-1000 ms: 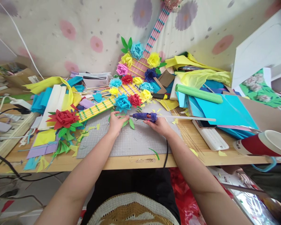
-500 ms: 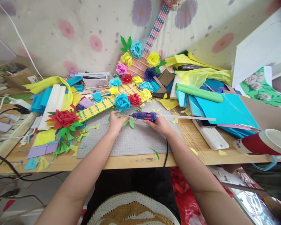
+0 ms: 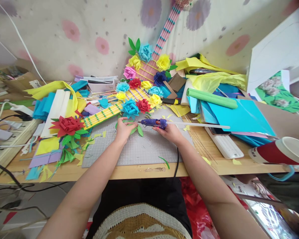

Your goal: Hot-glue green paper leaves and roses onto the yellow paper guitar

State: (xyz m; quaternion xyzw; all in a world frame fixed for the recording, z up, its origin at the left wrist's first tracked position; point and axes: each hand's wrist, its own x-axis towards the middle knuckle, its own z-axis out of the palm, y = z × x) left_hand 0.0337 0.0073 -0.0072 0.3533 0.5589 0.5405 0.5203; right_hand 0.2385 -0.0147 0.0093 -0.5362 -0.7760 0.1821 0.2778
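My right hand (image 3: 169,132) is wrapped round a blue hot glue gun (image 3: 153,123), which points left with a long white glue stick (image 3: 199,125) out of its back. My left hand (image 3: 124,130) is closed in a pinch on a sprig of green paper leaves (image 3: 140,130); some leaves show below and behind the fingers. The gun's nozzle is right at the left fingertips. Just beyond my hands lies a yellow paper guitar (image 3: 103,114) with paper flowers on its body, among them a blue flower (image 3: 130,108) and a red flower (image 3: 143,106).
Under my hands is a grey cutting mat (image 3: 144,152) strewn with paper scraps. A large red paper flower (image 3: 68,126) lies at left, near a power strip (image 3: 7,142). A pink guitar (image 3: 161,43) leans on the wall. Blue sheets (image 3: 239,114) and a cup (image 3: 279,151) are at right.
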